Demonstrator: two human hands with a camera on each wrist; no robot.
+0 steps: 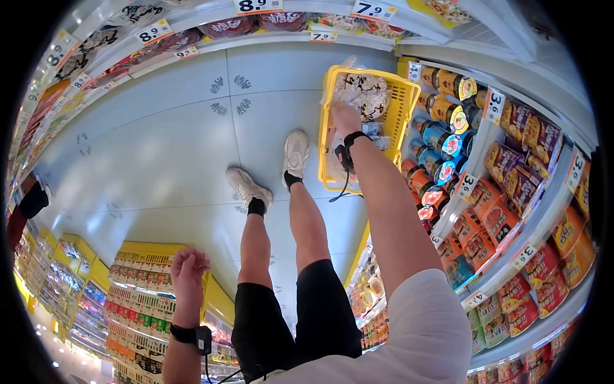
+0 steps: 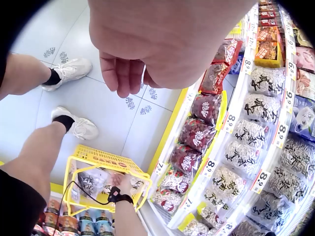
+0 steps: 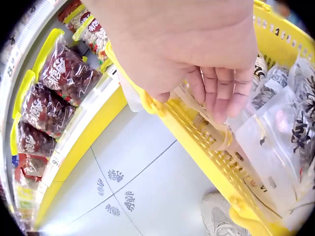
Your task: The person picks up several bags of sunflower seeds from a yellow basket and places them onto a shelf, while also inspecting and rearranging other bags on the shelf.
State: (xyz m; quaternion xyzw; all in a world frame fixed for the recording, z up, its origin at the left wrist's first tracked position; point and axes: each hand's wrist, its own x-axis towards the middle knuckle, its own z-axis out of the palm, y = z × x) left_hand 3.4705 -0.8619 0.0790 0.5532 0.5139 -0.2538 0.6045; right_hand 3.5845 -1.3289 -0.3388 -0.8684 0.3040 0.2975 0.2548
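Note:
My right hand (image 1: 347, 118) reaches down over the side of a yellow shopping basket (image 1: 409, 96) on the floor. In the right wrist view its loosely bent fingers (image 3: 224, 93) hang inside the rim, by a clear plastic bag (image 3: 256, 142), with the thumb apart from them over the rim. Bags of white food with black lettering (image 1: 364, 89) lie in the basket, along with smaller clear packs (image 1: 377, 137). My left hand (image 1: 187, 275) hangs in the air away from the basket, its fingers loosely curled and holding nothing.
Shelves of cup noodles (image 1: 441, 137) and packets (image 1: 511, 166) stand right beside the basket. Ahead, a low shelf holds bagged dry goods (image 2: 197, 132) behind price tags (image 1: 259, 5). A display of boxes (image 1: 141, 301) stands at the left. Another person's leg (image 1: 32, 201) shows at the far left.

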